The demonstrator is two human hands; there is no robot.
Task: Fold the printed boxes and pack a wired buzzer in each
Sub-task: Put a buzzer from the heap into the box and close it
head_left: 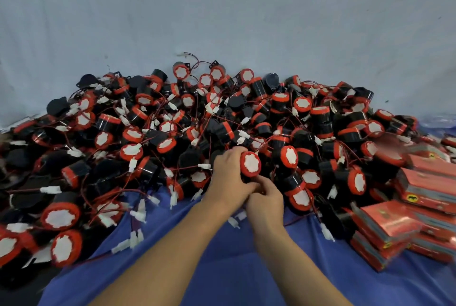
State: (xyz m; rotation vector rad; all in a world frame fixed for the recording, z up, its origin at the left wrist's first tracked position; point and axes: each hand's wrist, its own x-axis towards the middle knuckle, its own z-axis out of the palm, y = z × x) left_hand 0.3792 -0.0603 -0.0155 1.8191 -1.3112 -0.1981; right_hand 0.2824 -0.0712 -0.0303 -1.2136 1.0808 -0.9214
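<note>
Gripping one buzzer (250,164) at the pile's (153,133) near edge, the left hand (228,177) curls round it. The right hand (267,198) curls beneath (whether it grips anything, I cannot tell). Tangled leads (128,191) could drag neighbouring buzzers along; the flat boxes (419,187) lie to the right.

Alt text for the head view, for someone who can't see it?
A person's left hand grips a black cylindrical buzzer with a red rim and white centre, the right hand curled just beneath it, at a large pile of matching wired buzzers on blue cloth. Stacks of flat red printed boxes lie to the right.
</note>
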